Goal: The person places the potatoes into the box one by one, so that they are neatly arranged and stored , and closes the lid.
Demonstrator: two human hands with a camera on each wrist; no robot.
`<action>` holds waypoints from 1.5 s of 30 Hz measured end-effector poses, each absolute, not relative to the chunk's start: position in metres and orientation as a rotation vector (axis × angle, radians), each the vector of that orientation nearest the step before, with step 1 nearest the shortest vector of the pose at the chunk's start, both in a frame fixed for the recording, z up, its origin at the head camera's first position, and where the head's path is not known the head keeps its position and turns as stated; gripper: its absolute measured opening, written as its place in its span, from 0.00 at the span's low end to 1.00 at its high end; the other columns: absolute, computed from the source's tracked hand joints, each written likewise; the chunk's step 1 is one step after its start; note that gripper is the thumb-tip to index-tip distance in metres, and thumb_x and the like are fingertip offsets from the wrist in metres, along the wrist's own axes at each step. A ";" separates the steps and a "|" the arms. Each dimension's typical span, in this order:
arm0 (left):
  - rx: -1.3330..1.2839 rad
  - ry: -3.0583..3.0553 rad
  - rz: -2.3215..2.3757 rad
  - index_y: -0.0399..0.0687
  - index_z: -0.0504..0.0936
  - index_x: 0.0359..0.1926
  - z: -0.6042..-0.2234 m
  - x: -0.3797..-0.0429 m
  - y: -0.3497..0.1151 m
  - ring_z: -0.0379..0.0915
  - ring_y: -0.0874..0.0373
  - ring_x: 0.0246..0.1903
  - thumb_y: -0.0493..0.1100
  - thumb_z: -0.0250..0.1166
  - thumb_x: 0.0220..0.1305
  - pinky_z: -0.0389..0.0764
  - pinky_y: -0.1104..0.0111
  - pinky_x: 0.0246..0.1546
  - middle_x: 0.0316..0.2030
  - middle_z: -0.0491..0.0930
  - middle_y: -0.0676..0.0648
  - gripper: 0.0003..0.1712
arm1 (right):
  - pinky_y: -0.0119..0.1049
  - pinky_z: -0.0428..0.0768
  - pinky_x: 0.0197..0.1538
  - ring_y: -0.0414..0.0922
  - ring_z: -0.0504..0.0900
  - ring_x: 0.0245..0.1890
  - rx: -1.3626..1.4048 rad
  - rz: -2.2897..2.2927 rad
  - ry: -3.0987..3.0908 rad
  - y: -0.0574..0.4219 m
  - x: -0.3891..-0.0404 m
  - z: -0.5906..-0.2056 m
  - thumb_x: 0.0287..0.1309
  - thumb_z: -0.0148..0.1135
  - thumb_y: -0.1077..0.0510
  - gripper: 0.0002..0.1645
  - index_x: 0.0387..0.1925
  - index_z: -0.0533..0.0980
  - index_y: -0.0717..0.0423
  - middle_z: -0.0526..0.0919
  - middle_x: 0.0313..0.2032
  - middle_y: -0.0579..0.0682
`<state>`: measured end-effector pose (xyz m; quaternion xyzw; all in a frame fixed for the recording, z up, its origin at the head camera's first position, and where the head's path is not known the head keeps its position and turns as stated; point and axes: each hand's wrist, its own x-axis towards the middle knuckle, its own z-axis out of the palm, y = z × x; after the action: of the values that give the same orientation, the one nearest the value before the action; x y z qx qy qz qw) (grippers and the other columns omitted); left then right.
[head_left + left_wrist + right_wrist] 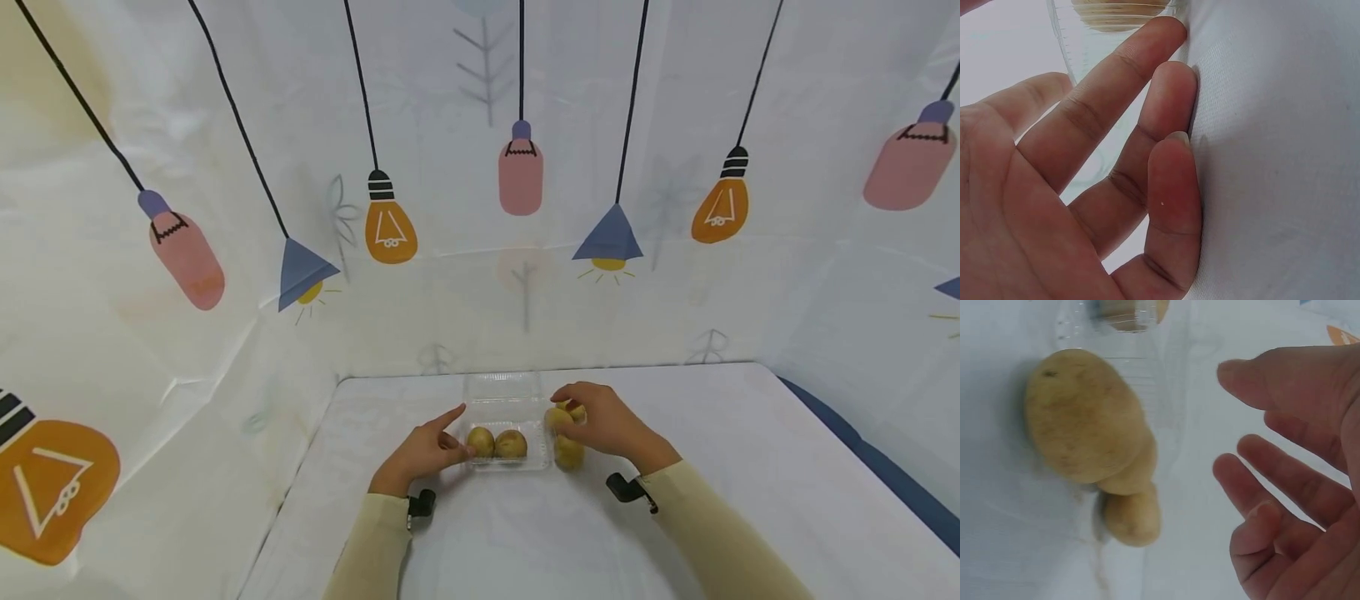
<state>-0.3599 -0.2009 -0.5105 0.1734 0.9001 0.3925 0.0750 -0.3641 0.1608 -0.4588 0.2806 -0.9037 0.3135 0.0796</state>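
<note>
Two potatoes (512, 446) sit in a clear plastic box (517, 467) whose hinged lid (502, 388) lies folded back. At the box's left side is my left hand (423, 454), fingers extended. In the left wrist view, the fingertips of this left hand (1079, 134) rest on the white cloth, one right at the box wall. More potatoes (569, 454) lie in a row along the box's right side. Over them hovers my right hand (611, 423), fingers loosely spread. The right wrist view shows a gap between the right hand (1313, 487) and the nearest large potato (1082, 415).
A white cloth (517, 542) covers the table. Behind and beside it hangs a pale sheet (450, 308) printed with lamps and bulbs. Something blue (862, 450) shows past the table's right edge. A small dark wrist camera (422, 502) is on the left wrist, another (626, 488) on the right.
</note>
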 end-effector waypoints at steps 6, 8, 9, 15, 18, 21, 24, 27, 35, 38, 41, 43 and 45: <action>0.516 2.703 1.183 0.57 0.60 0.84 -0.510 -0.359 -0.201 0.83 0.55 0.45 0.62 0.73 0.65 0.82 0.51 0.49 0.43 0.88 0.49 0.52 | 0.57 0.80 0.55 0.56 0.85 0.50 0.805 0.963 -2.662 0.173 -0.355 -0.476 0.58 0.80 0.59 0.27 0.58 0.82 0.58 0.86 0.56 0.53; 0.516 2.703 1.183 0.57 0.60 0.84 -0.510 -0.358 -0.201 0.83 0.55 0.45 0.62 0.73 0.65 0.82 0.51 0.48 0.43 0.88 0.50 0.52 | 0.57 0.80 0.56 0.54 0.85 0.51 0.752 0.949 -2.684 0.175 -0.352 -0.480 0.58 0.80 0.58 0.27 0.58 0.82 0.57 0.85 0.56 0.52; 0.516 2.703 1.184 0.57 0.60 0.84 -0.510 -0.358 -0.201 0.83 0.55 0.45 0.62 0.73 0.65 0.82 0.51 0.48 0.43 0.88 0.50 0.52 | 0.56 0.80 0.56 0.54 0.84 0.52 0.722 0.943 -2.697 0.177 -0.351 -0.482 0.58 0.80 0.57 0.27 0.58 0.82 0.57 0.85 0.56 0.51; 0.525 2.700 1.185 0.57 0.60 0.84 -0.510 -0.358 -0.201 0.83 0.57 0.43 0.62 0.73 0.65 0.82 0.52 0.48 0.42 0.88 0.50 0.53 | 0.55 0.80 0.56 0.53 0.84 0.53 0.616 0.991 -2.740 0.183 -0.342 -0.493 0.59 0.79 0.56 0.28 0.60 0.81 0.54 0.85 0.55 0.51; 0.527 2.698 1.184 0.57 0.60 0.84 -0.510 -0.357 -0.201 0.84 0.57 0.44 0.62 0.73 0.65 0.82 0.52 0.48 0.42 0.88 0.51 0.53 | 0.54 0.81 0.55 0.51 0.84 0.53 0.579 1.015 -2.750 0.186 -0.340 -0.499 0.59 0.79 0.55 0.28 0.60 0.81 0.51 0.84 0.57 0.48; 0.520 2.699 1.183 0.58 0.60 0.84 -0.511 -0.357 -0.201 0.84 0.56 0.45 0.62 0.73 0.65 0.82 0.51 0.48 0.43 0.88 0.50 0.53 | 0.52 0.83 0.53 0.50 0.85 0.52 0.560 1.022 -2.754 0.189 -0.340 -0.504 0.59 0.80 0.53 0.28 0.60 0.81 0.48 0.83 0.59 0.46; 0.513 2.700 1.185 0.58 0.60 0.84 -0.513 -0.357 -0.201 0.83 0.55 0.45 0.63 0.73 0.65 0.82 0.51 0.48 0.43 0.87 0.50 0.53 | 0.51 0.84 0.51 0.49 0.85 0.52 0.571 1.022 -2.744 0.192 -0.340 -0.509 0.59 0.80 0.52 0.28 0.60 0.82 0.47 0.83 0.59 0.46; 0.500 2.692 1.193 0.59 0.60 0.84 -0.514 -0.357 -0.201 0.83 0.57 0.44 0.63 0.74 0.65 0.82 0.52 0.47 0.42 0.87 0.51 0.53 | 0.49 0.84 0.49 0.48 0.86 0.50 0.586 1.029 -2.726 0.195 -0.339 -0.512 0.58 0.80 0.52 0.28 0.60 0.82 0.48 0.84 0.57 0.46; 0.496 2.683 1.202 0.61 0.60 0.84 -0.516 -0.360 -0.201 0.81 0.58 0.41 0.62 0.74 0.65 0.81 0.54 0.44 0.40 0.87 0.55 0.52 | 0.46 0.84 0.46 0.49 0.86 0.50 0.584 1.066 -2.741 0.196 -0.340 -0.515 0.58 0.81 0.54 0.29 0.60 0.82 0.49 0.84 0.57 0.48; 0.492 2.684 1.200 0.61 0.60 0.84 -0.515 -0.360 -0.201 0.81 0.58 0.41 0.61 0.74 0.65 0.81 0.54 0.44 0.40 0.87 0.55 0.52 | 0.48 0.84 0.46 0.51 0.87 0.49 0.619 1.084 -2.725 0.195 -0.340 -0.514 0.58 0.81 0.54 0.29 0.60 0.82 0.51 0.85 0.56 0.51; 0.487 2.690 1.196 0.62 0.60 0.84 -0.514 -0.361 -0.202 0.81 0.58 0.41 0.62 0.74 0.65 0.81 0.53 0.45 0.40 0.86 0.55 0.52 | 0.50 0.85 0.46 0.54 0.87 0.48 0.658 1.106 -2.698 0.196 -0.340 -0.514 0.57 0.81 0.55 0.29 0.59 0.82 0.53 0.85 0.55 0.55; 0.484 2.696 1.191 0.63 0.60 0.84 -0.514 -0.361 -0.202 0.81 0.58 0.41 0.62 0.74 0.65 0.81 0.53 0.44 0.41 0.86 0.54 0.52 | 0.50 0.85 0.46 0.55 0.87 0.47 0.679 1.126 -2.684 0.196 -0.341 -0.515 0.57 0.81 0.56 0.29 0.59 0.82 0.54 0.86 0.55 0.57; 0.472 2.701 1.187 0.63 0.60 0.83 -0.514 -0.362 -0.202 0.81 0.57 0.41 0.63 0.74 0.64 0.81 0.54 0.44 0.41 0.86 0.53 0.52 | 0.50 0.85 0.46 0.55 0.88 0.47 0.686 1.140 -2.682 0.197 -0.342 -0.517 0.56 0.81 0.56 0.29 0.59 0.82 0.54 0.86 0.55 0.57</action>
<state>-0.3619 -0.2021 -0.5143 0.1574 0.9014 0.3961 0.0766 -0.3423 0.1966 -0.5168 0.2286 -0.8934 0.3796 0.0738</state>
